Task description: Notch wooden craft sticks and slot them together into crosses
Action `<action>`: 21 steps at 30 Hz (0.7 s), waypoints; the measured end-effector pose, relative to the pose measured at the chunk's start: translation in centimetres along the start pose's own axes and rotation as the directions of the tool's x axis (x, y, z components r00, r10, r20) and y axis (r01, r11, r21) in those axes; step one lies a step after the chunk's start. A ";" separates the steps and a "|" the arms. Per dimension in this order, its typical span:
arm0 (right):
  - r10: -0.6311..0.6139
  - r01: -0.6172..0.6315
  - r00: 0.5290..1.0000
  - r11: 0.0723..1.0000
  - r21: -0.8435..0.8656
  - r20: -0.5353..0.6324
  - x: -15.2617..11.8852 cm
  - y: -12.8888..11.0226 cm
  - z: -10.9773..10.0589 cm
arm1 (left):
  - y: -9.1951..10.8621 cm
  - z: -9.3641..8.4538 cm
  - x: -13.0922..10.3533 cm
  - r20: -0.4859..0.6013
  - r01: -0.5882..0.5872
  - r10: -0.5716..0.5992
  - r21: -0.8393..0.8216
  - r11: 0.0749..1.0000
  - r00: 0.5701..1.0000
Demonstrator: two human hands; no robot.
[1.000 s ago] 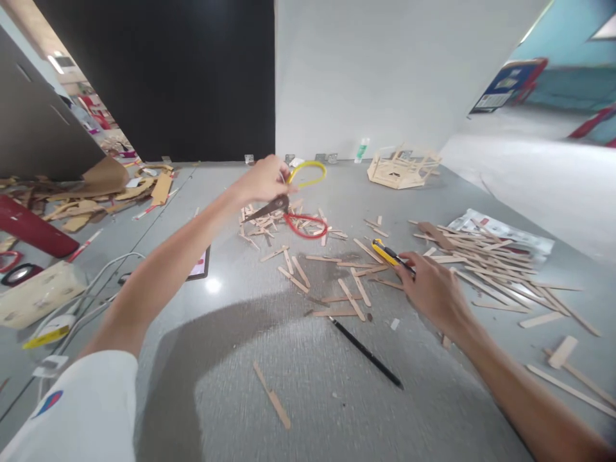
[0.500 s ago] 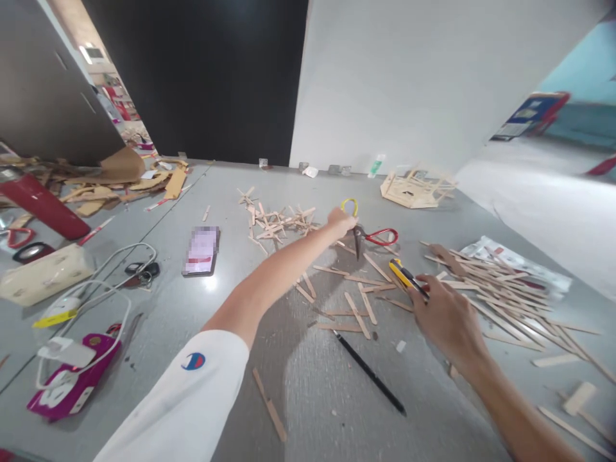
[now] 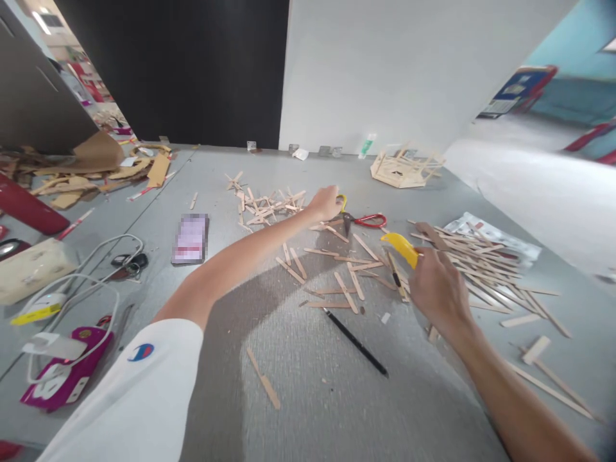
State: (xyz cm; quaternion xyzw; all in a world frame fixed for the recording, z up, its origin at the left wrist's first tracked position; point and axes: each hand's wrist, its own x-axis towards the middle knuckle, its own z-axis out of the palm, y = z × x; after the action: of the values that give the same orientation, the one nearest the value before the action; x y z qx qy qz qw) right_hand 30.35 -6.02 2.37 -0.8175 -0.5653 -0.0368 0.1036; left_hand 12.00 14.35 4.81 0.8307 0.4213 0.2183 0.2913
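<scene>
On the left of the grey surface (image 3: 298, 410), a dark-edged phone (image 3: 190, 239) with a blurred screen is laid flat. Nearer, a magenta power strip (image 3: 91, 359) is partly covered by a white charger plug (image 3: 56, 346) and looped white cable (image 3: 117, 298), with dark keys (image 3: 129, 266) placed nearby. A pale patterned pouch (image 3: 33, 269), red cylindrical bottle (image 3: 31, 204) and brown cardboard scraps (image 3: 99, 152) are seen farther left.

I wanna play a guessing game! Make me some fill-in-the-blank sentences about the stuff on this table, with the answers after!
The left hand is at the yellow loop of the metal scissors; their other loop is ____.
The right hand holds a plastic-looking tool coloured ____.
The dark-edged rectangular phone lies nearer the ____ arm.

Missing words: red; yellow; left
</scene>
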 end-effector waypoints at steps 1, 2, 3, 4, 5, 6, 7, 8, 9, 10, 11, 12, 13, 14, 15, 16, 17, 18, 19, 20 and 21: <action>0.002 -0.002 1.000 1.000 -0.005 0.000 0.1 0.1 -0.1 | -0.3 -0.2 -1.2 0.005 -0.027 0.027 0.011 1.000 1.000; 0.009 -0.009 1.000 1.000 -0.013 0.001 0.1 0.1 -0.2 | -0.7 -0.3 -2.6 0.014 -0.055 0.055 0.021 0.998 0.998; 0.015 -0.015 1.000 1.000 -0.022 0.003 0.2 0.1 -0.2 | -1.0 -0.3 -4.1 0.028 -0.081 0.081 0.028 0.996 0.996; 0.016 -0.016 1.000 0.999 -0.028 0.009 0.2 0.2 -0.2 | -1.5 -0.3 -5.6 0.046 -0.105 0.103 0.037 0.994 0.994; 0.014 -0.014 1.000 0.999 -0.031 0.016 0.2 0.2 -0.2 | -2.0 -0.2 -7.2 0.069 -0.126 0.123 0.044 0.991 0.990; 0.011 -0.010 1.000 0.999 -0.035 0.024 0.2 0.2 -0.2 | -2.5 0.0 -8.6 0.090 -0.144 0.139 0.052 0.988 0.986; 0.007 -0.006 0.999 0.999 -0.039 0.032 0.1 0.2 -0.1 | -3.0 0.1 -10.0 0.109 -0.160 0.152 0.063 0.985 0.982; 0.003 -0.002 0.999 0.999 -0.043 0.038 0.1 0.2 -0.1 | -3.5 0.2 -11.1 0.117 -0.171 0.161 0.081 0.982 0.980; -0.002 0.004 0.999 0.999 -0.046 0.043 0.1 0.3 -0.1 | -3.9 0.3 -12.1 0.120 -0.180 0.168 0.102 0.978 0.978; -0.006 0.009 0.999 0.999 -0.050 0.048 0.1 0.3 0.0 | -4.3 0.3 -12.8 0.115 -0.185 0.171 0.125 0.975 0.979; -0.011 0.014 0.999 0.998 -0.053 0.051 0.1 0.4 0.0 | -4.6 0.3 -13.4 0.109 -0.185 0.170 0.148 0.972 0.979; -0.012 0.015 0.998 0.998 -0.058 0.054 0.1 0.4 0.0 | -4.8 0.3 -13.8 0.100 -0.180 0.164 0.171 0.969 0.981; -0.010 0.013 0.998 0.998 -0.063 0.056 0.2 0.6 0.0 | -4.9 0.2 -14.0 0.093 -0.172 0.157 0.192 0.966 0.983; -0.005 0.009 0.998 0.998 -0.068 0.060 0.3 0.7 -0.1 | -5.0 0.2 -14.1 0.088 -0.163 0.148 0.210 0.964 0.985; 0.002 0.003 0.998 0.997 -0.074 0.065 0.4 0.9 -0.1 | -5.1 0.1 -14.2 0.085 -0.154 0.138 0.225 0.962 0.987; 0.011 -0.005 0.997 0.997 -0.080 0.072 0.6 1.0 -0.1 | -5.1 0.0 -14.2 0.084 -0.144 0.128 0.236 0.961 0.988; 0.017 -0.010 0.996 0.996 -0.084 0.082 0.7 1.2 -0.1 | -5.1 -0.1 -14.2 0.083 -0.134 0.117 0.245 0.960 0.990; 0.023 -0.015 0.995 0.996 -0.088 0.094 0.8 1.4 0.0 | -5.1 -0.1 -14.3 0.081 -0.124 0.107 0.251 0.960 0.991; 0.026 -0.017 0.994 0.996 -0.089 0.107 0.9 1.5 0.0 | -5.1 -0.2 -14.4 0.077 -0.113 0.096 0.256 0.960 0.992; 0.024 -0.014 0.993 0.996 -0.084 0.119 1.0 1.6 0.1 | -5.1 -0.2 -14.5 0.071 -0.102 0.086 0.259 0.960 0.994; 0.016 -0.006 0.991 0.997 -0.078 0.129 0.9 1.6 0.2 | -5.1 -0.3 -14.7 0.066 -0.091 0.076 0.261 0.961 0.995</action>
State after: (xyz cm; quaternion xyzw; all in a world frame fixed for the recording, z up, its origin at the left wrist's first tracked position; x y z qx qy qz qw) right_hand 32.14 -5.64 2.10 -0.8248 -0.5643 -0.0046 0.0352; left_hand 0.82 4.75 -0.12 0.8848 0.4029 0.1495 0.1805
